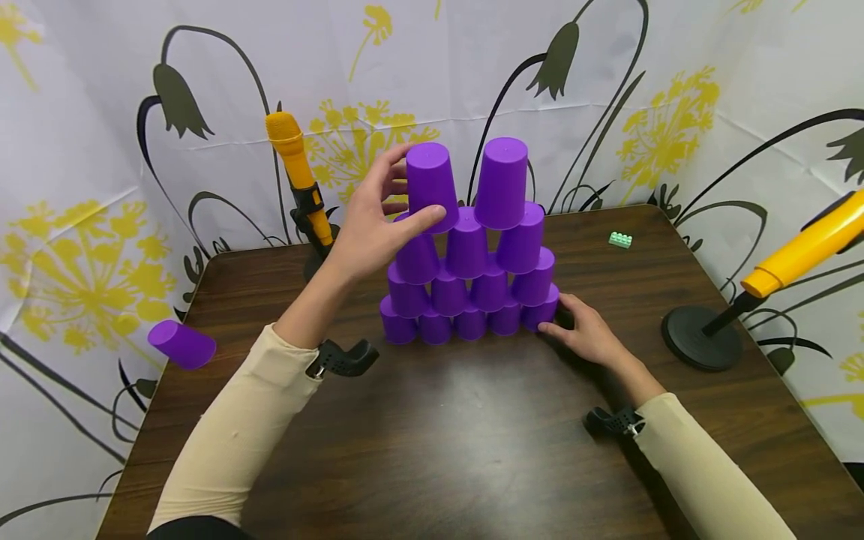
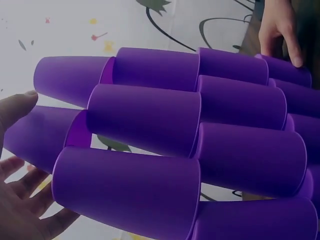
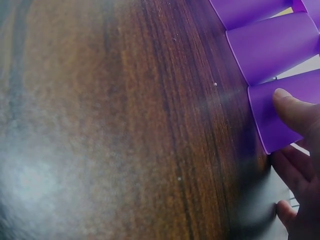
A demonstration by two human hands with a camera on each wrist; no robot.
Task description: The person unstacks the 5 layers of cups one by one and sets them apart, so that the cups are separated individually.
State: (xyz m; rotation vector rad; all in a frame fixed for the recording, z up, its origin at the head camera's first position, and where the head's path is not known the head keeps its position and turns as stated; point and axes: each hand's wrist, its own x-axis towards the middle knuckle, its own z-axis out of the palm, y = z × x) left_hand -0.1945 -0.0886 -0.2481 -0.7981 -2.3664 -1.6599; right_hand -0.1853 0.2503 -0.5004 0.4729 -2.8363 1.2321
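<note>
Your left hand (image 1: 367, 232) has its thumb and fingers curled round the upper left cup (image 1: 432, 185), which sits at the top of the cup pyramid (image 1: 469, 281) beside a second top cup (image 1: 502, 182) just to the right of your fingers. Your right hand (image 1: 586, 330) lies flat on the table (image 1: 472, 435), fingers nearly straight, the fingertips touching the bottom right cup (image 1: 543, 309) at the pyramid's corner. In the right wrist view the thumb rests on that cup's wall (image 3: 280, 115).

Risks, as I judge them:
- The held cup looks slightly tilted. If you let go while its rim is not seated square on the two cups below your palm, it can slide off toward your wrist.
- The neighbouring top cup stands very near your fingertips. A sideways nudge while you draw the hand away could tip it off the far side.
- Pressing inward with your right fingertips could shift the bottom row; every row above your hand depends on it, so a small push may bring the stack down.
- A sleeve brushing the left edge of the pyramid would do the same.

One loose cup (image 1: 182, 343) lies on its side well to the left of your left forearm, at the table's edge; it could roll off.
</note>
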